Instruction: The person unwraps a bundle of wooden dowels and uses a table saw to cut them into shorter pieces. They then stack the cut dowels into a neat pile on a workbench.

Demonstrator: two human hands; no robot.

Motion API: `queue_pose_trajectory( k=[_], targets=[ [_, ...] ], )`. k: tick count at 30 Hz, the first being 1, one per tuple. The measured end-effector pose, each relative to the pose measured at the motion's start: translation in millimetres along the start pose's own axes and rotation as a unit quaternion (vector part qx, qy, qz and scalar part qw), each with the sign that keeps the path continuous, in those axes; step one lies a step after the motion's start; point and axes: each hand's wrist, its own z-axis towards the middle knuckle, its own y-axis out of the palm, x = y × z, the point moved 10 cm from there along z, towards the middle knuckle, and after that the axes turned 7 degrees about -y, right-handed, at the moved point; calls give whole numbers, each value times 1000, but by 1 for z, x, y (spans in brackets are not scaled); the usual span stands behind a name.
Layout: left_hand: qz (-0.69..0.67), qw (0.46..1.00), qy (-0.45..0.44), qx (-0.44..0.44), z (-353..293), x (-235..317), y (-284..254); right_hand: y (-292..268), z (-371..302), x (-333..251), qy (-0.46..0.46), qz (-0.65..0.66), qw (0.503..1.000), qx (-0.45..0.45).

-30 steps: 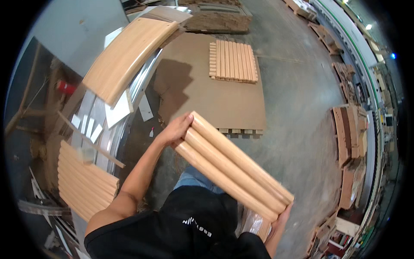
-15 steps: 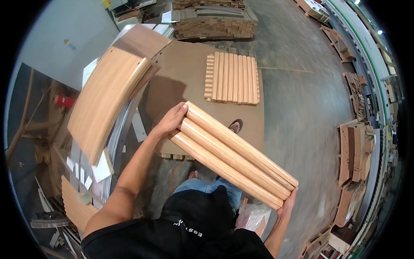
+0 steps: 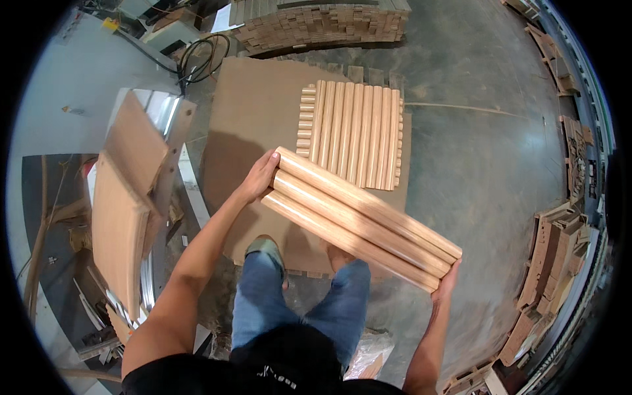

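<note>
Between my hands I carry three rounded, glossy wooden slats [image 3: 361,214] side by side, slanting from upper left to lower right. My left hand [image 3: 261,175] is closed around their upper left ends. Their lower right ends are gripped by my right hand [image 3: 447,283], whose fingers are partly hidden underneath. Just beyond the slats lies a stack of similar wooden slats [image 3: 352,131]; its top layer runs away from me, and the layer below runs crosswise. The carried slats cover part of the stack's near edge. Under the stack is a brown cardboard sheet [image 3: 243,112].
Curved wooden panels [image 3: 118,210] stand at my left. A long stack of wooden strips [image 3: 322,27] lies at the far side, near a coiled black cable [image 3: 204,56]. More wooden pieces [image 3: 553,257] line the right. A plastic-wrapped bundle [image 3: 370,352] is by my legs.
I have stepped forward onto the cardboard, and the slat stack is now closer to the slats I carry. Both hands keep their hold on the slats.
</note>
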Motion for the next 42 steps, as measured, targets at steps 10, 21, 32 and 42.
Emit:
queue_pose_trajectory(
  k=[10, 21, 32, 42],
  targets=[
    [-43, 996, -75, -20, 313, -178, 27, 122, 287, 139, 2, -59, 997, -48],
    [-58, 997, -38, -12, 510, -280, 29, 227, 512, 240, -16, -77, 990, -113],
    [8, 999, 26, 18, 546, -315, 37, 210, 508, 174, -378, -562, 734, 53],
    [280, 960, -10, 21, 504, -256, 15, 456, 167, 363, -339, -585, 507, -536]
  ],
)
